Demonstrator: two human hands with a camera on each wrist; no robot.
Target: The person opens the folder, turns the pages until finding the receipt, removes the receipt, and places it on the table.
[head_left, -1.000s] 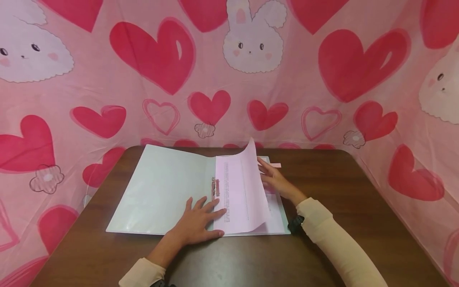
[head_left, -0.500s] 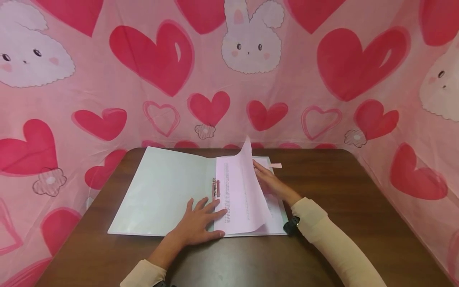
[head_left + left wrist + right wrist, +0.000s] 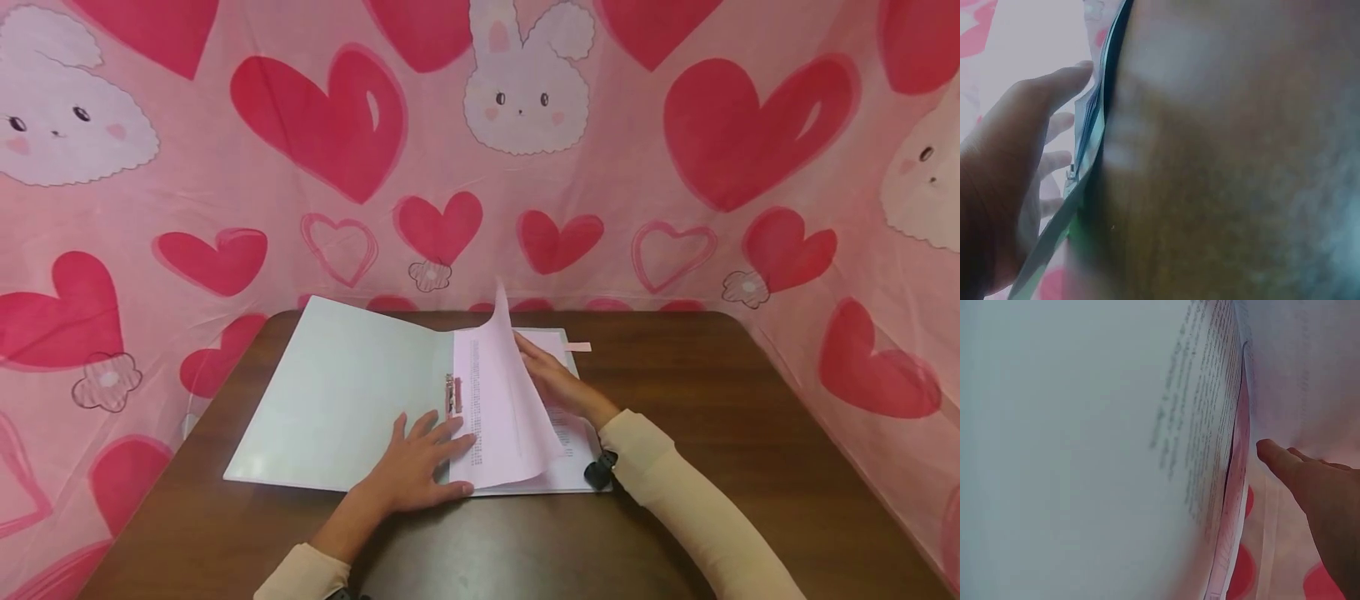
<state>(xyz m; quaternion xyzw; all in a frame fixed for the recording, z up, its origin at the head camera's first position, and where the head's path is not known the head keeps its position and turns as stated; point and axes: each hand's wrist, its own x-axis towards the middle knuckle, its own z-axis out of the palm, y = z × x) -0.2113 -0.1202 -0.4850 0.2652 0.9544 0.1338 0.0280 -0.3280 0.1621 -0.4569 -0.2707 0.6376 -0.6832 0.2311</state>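
A light-coloured folder (image 3: pixel 337 392) lies spread on the table, its left cover tilted up a little. Spread fingers of my left hand (image 3: pixel 416 471) rest across its spine and the left margin of the printed sheets. Just above those fingers sits the metal clip (image 3: pixel 450 396) at the spine. A printed sheet (image 3: pixel 498 417) stands curled up from the stack, its right side raised. Behind it is my right hand (image 3: pixel 558 382), fingers straight against its underside. In the right wrist view, the stretched fingers (image 3: pixel 1285 464) lie along that sheet, beside a printed page (image 3: pixel 1085 462) beneath.
A pink tab (image 3: pixel 579 347) sticks out past the folder's right edge. The brown wooden table (image 3: pixel 675 367) carries the folder. A pink cloth (image 3: pixel 630 150) with hearts and rabbits hangs behind and around. Dark wrist cameras (image 3: pixel 600 471) sit by the sleeves.
My right hand has moved left, pushing the raised sheet further over toward the spine. More of the page beneath shows. My left hand stays in place; the left cover's far corner has risen slightly.
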